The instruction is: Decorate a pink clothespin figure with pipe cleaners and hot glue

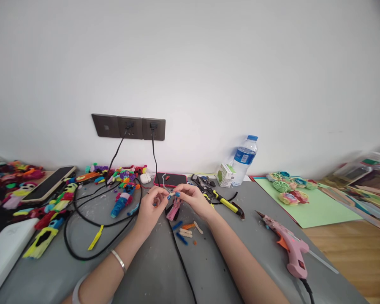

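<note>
Head view, hands [152, 209] pinching stick [172, 194], table [158, 270] centre

A matt grey counter [158, 270], flecked with pale dried smears, carries fuzzy, brightly dyed chenille figures [123, 198]. The small pale piece [172, 194] pinched between the left hand [150, 210] and right hand [194, 199] looks like bare, matt wood. A smooth metal bangle [118, 260] shines on the left wrist. The glue gun [291, 249] is smooth pink plastic, the water bottle [244, 159] clear glossy plastic. Green paper [323, 209] lies matt. The cables [82, 221] look black and rubbery.
</note>
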Motion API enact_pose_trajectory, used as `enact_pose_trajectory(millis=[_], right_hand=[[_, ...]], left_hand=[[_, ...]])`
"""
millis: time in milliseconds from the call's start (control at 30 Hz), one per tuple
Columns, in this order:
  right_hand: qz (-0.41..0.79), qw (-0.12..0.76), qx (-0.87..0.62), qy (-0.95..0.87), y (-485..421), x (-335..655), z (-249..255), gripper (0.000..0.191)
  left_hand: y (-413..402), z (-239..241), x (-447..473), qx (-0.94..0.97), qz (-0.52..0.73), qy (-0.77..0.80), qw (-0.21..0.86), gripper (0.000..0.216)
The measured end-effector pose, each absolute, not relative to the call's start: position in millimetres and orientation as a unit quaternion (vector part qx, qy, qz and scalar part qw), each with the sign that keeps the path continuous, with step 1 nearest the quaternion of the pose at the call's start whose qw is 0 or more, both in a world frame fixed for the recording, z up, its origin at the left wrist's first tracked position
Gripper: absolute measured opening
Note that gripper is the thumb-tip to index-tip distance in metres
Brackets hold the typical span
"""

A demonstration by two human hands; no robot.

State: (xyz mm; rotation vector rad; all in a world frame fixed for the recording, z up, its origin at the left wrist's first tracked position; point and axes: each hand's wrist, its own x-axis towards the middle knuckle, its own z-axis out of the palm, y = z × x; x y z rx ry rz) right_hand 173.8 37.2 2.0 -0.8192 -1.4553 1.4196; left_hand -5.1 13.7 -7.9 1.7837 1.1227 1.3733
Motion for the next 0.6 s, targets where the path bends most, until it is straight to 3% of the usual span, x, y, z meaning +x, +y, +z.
enact_pose_trajectory(millis=[600], right_hand=[[0.568, 0.443, -0.307, -0.622, 35.7, 175.6, 4.3, 0.027]], left_hand=[[9.0, -4.0, -5.8, 0.691, 0.536, 0.403, 0.269, 0.008]])
